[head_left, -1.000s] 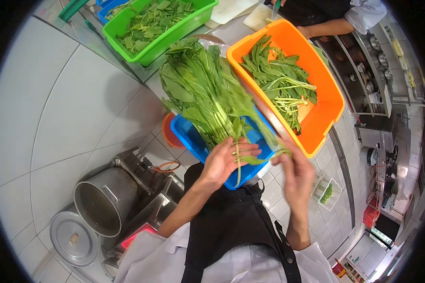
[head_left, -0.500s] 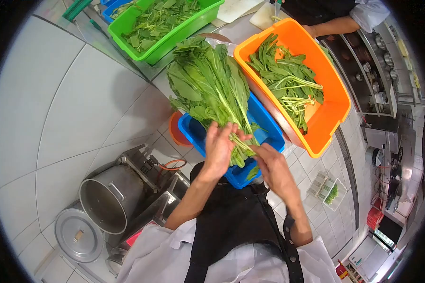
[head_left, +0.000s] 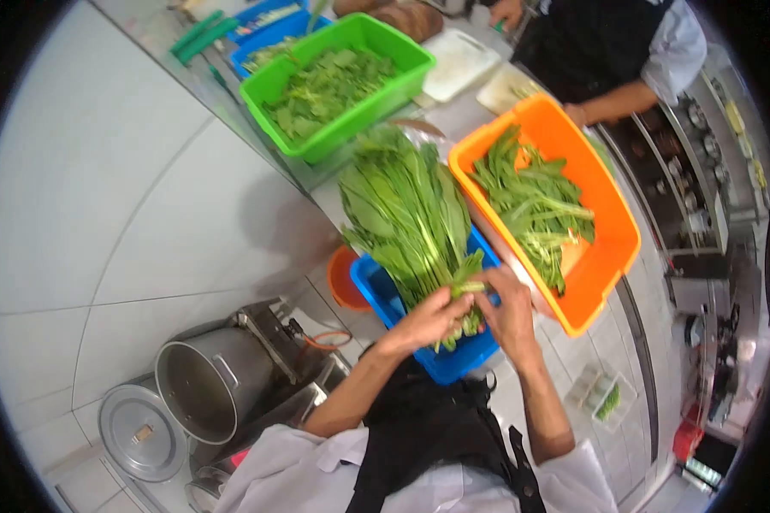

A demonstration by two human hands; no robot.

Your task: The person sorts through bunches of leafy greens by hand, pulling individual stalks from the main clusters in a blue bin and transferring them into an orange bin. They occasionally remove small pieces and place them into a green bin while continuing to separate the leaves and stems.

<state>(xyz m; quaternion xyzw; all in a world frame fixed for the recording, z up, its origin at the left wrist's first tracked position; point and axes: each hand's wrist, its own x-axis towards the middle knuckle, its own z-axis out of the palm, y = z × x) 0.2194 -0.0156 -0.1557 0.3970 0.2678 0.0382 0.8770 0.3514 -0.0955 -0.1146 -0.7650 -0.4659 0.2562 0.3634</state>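
Observation:
A big bunch of leafy greens (head_left: 402, 201) lies over the blue tub (head_left: 447, 369), its stem ends towards me. Above those stem ends, my left hand (head_left: 429, 321) is closed on a leafy green stalk (head_left: 468, 289). My right hand (head_left: 510, 315) meets it from the other side, its fingers pinched at the same stalk. Exactly where the fingertips grip is partly hidden and slightly blurred.
At the right an orange tub (head_left: 603, 248) holds more greens; a green tub (head_left: 257, 103) of cut leaves stands farther back. Another person's arm (head_left: 616, 104) is beyond the orange tub, near cutting boards (head_left: 460, 64). A large metal pot (head_left: 198, 389) stands at lower left.
My view has shifted, so the tubs sit lower and farther right. My left hand, earlier with spread fingers at the stems, has closed on a stalk, and both hands have come together there.

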